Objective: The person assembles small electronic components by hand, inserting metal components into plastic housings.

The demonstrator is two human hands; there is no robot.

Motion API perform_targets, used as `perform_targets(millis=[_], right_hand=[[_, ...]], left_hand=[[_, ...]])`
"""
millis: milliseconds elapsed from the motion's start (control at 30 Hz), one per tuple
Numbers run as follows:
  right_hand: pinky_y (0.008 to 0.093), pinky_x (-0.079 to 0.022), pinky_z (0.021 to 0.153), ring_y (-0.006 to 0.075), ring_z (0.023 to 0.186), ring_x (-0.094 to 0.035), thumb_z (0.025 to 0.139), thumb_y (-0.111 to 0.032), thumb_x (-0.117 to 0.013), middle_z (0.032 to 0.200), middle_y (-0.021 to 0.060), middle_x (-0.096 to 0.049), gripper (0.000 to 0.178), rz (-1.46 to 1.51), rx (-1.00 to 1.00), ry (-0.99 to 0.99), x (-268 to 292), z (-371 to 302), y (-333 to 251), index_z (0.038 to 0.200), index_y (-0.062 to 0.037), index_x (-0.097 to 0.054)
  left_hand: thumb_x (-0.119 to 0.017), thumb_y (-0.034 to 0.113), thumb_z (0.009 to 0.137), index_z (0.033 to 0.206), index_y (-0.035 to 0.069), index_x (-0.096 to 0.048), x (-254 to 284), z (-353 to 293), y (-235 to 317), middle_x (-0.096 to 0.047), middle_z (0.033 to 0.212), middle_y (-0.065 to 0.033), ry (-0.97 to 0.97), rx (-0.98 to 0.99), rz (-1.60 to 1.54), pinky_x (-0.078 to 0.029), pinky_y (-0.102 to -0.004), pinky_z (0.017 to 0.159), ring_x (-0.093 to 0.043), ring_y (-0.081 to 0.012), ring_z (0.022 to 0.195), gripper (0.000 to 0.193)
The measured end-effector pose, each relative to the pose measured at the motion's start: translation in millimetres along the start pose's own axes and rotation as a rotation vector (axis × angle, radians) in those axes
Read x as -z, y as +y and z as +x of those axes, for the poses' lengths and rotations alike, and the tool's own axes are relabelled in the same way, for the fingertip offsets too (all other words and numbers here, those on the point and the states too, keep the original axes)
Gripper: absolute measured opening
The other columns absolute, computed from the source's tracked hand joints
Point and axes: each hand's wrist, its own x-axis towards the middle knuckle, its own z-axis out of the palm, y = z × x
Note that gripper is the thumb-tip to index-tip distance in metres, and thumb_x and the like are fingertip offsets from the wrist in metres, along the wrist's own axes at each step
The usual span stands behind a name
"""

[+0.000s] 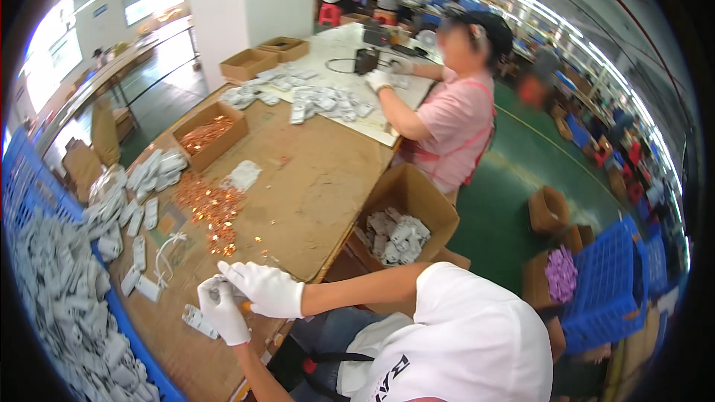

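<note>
Both of my hands wear white gloves and meet above the near edge of the cardboard-covered table (320, 171). My left hand (225, 314) has its fingers curled in around something small, mostly hidden, with a bit of grey at the fingertips. My right hand (267, 290) reaches over from the right, its fingers together and their tips against the left hand's fingertips; what they pinch is hidden. Close by the left hand lies a grey plastic casing (199, 321). Beyond the hands is a loose heap of small copper-coloured metal pieces (216, 212).
A blue crate (112, 294) full of grey casings stands at left. A carton (216, 150) holds more copper pieces. White cord (165, 257) lies among casings. A carton (447, 212) of pale parts sits right. Across the table, a gloved co-worker (454, 104) handles a black device (366, 61).
</note>
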Motion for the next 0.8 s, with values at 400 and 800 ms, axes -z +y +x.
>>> perform_targets(millis=[400,800], right_hand=[[0.0432,-0.052,0.074,0.0305,0.087,-0.064,0.085,-0.026,-0.063,0.098,0.0167,-0.060,0.046,-0.711,-0.391,0.278,60.6,130.3,233.7,0.117,0.0019,-0.047],[0.0432,-0.049,0.086,0.0283,0.104,-0.058,0.083,-0.022,-0.066,0.110,0.0114,-0.059,0.039,-1.018,-0.135,0.123,91.3,157.8,289.0,0.116,-0.0062,-0.056]], left_hand=[[-0.061,0.000,0.086,0.133,-0.002,-0.049,94.7,-9.3,17.8,-0.046,0.143,-0.0187,0.128,-0.196,0.975,-0.038,-0.0416,0.109,-0.046,-0.0324,0.131,0.048],[-0.060,0.031,0.091,0.144,0.009,-0.043,155.0,-34.0,-11.6,-0.030,0.153,-0.0248,0.106,-0.096,1.498,-0.019,-0.0544,0.118,-0.028,-0.0472,0.139,0.059]])
